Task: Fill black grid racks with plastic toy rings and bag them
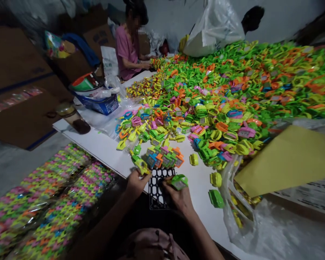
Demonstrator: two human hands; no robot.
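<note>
My left hand (135, 184) grips a yellow-green plastic toy watch (141, 167) at the near edge of the white table (108, 151). My right hand (178, 197) holds a green toy watch (179, 182) with a small square face. Between my hands lies a black plastic grid rack (157, 189). Several multicoloured toy watches (162, 159) stand in rows just beyond it, touching my left hand's piece. A huge loose heap of green, orange, yellow and pink toy pieces (219, 108) covers the table beyond. Single yellow-green pieces (216, 179) lie to my right.
A person in a pink top (127, 48) handles pieces at the far table edge. A blue basket (100, 104) sits at the left edge. Packed bags of toys (51, 202) lie low on the left. A yellow paper sheet (287, 160) and clear plastic bag (238, 213) are right.
</note>
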